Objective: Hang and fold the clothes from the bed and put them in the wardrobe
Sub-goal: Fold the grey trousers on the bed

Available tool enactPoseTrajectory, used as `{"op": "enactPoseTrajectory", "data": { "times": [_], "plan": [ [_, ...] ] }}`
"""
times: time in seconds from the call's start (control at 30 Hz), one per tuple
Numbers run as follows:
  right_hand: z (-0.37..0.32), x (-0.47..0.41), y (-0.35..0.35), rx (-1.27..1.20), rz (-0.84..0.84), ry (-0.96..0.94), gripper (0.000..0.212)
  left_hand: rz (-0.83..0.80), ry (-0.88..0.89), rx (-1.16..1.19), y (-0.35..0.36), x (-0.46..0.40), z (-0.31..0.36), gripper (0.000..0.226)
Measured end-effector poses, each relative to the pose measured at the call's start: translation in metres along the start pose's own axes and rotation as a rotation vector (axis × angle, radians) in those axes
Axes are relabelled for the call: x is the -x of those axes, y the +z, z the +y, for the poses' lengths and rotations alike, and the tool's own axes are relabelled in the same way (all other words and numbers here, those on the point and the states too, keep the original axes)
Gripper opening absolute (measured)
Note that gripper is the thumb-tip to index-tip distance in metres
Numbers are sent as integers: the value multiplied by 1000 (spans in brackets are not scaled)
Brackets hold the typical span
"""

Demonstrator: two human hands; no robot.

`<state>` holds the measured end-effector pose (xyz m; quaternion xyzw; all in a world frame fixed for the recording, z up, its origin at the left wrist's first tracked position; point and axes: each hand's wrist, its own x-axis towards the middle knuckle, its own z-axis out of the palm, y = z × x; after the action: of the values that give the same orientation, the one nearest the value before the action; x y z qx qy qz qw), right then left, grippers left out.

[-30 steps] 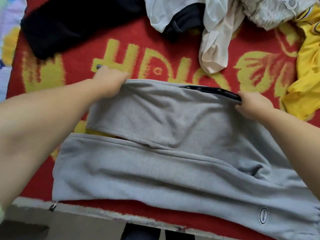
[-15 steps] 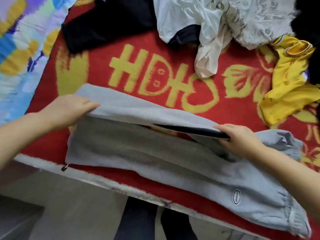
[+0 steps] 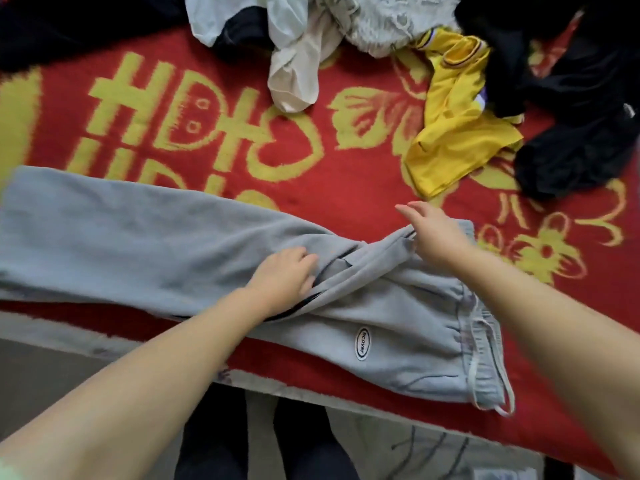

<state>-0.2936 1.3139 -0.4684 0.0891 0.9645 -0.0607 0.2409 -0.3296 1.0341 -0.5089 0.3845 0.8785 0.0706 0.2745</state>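
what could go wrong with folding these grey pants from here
The grey pants are bunched and twisted at the crotch between the left hand and right hand, so creases may get folded in. The drawstring trails near the blanket edge and could dangle or snag when lifted.

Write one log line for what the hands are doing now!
left hand pressing grey sweatpants | right hand open over crotch | blanket

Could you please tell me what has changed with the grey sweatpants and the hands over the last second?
The far leg of the grey sweatpants has been folded toward the person onto the near leg. The left hand now rests on the fabric; the right hand has let go of the edge. The yellow garment and the rest of the pile stayed put.
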Motion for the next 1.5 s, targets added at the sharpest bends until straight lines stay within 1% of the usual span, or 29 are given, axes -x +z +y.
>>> {"op": "enactPoseTrajectory", "data": {
  "times": [0.07,0.1,0.17,0.23,0.33,0.5,0.57,0.63,0.67,0.7,0.73,0.77,0.8,0.83,0.87,0.9,0.93,0.97,1.0,1.03,1.07,1.1,1.13,1.2,1.27,1.33,1.4,1.43,1.5],
  "plan": [
    [33,-21,3,212,-169,55,84,-5,-92,105,11,-31,50,52],
    [41,-29,6,287,-236,71,85,-10,-133,92,16,-41,64,60],
    [52,-39,19,364,-308,95,75,22,-174,-75,27,-54,77,68],
    [57,-38,33,408,-322,96,58,53,-172,-218,32,-56,75,56],
    [70,-23,29,394,-120,53,32,109,-136,-251,27,-53,67,38],
    [116,48,-30,216,475,38,17,372,67,-11,-11,-37,93,25],
    [124,92,-39,205,530,-32,19,418,139,20,-17,-26,104,29],
    [121,137,-23,193,421,-122,29,379,219,-22,-7,-10,106,27],
    [115,156,-4,213,313,-189,31,339,270,-81,4,0,103,20],
    [108,175,20,251,122,-243,29,293,327,-141,16,12,101,11],
    [99,192,46,267,-119,-252,24,235,377,-186,29,24,99,13],
    [93,206,71,212,-333,-212,24,168,423,-219,43,35,97,23],
    [92,216,93,114,-475,-135,27,92,446,-243,55,45,97,30],
    [93,221,108,0,-521,-36,28,37,457,-255,66,54,96,33],
    [98,221,116,-126,-428,70,26,9,458,-257,73,62,94,33],
    [107,217,122,-246,-236,194,24,0,444,-263,79,67,92,34],
    [117,211,128,-346,-39,320,27,-17,411,-267,87,70,91,45],
    [126,203,132,-436,108,438,40,-40,347,-280,94,72,90,63],
    [133,194,133,-528,164,551,58,-68,255,-296,96,73,89,78],
    [135,186,136,-638,135,644,76,-79,171,-296,96,72,87,88],
    [134,177,138,-765,71,704,86,-76,91,-278,96,72,86,95],
    [131,169,144,-899,12,737,87,-62,-6,-256,97,70,82,102],
    [126,164,148,-1015,-26,750,79,-66,-91,-258,99,69,77,107],
    [117,159,150,-1181,-47,740,47,-142,-215,-270,102,65,64,109],
    [120,158,142,-1305,-3,678,24,-157,-205,-251,103,64,57,105],
    [140,161,123,-1286,101,581,19,-103,-102,-254,97,66,57,100],
    [168,165,107,-1095,203,591,17,-2,-25,-268,92,68,51,95],
    [181,168,107,-958,233,664,24,17,-31,-284,91,70,48,89],
    [196,175,116,-758,249,874,52,-25,-129,-296,91,71,38,73]
  ]
}}
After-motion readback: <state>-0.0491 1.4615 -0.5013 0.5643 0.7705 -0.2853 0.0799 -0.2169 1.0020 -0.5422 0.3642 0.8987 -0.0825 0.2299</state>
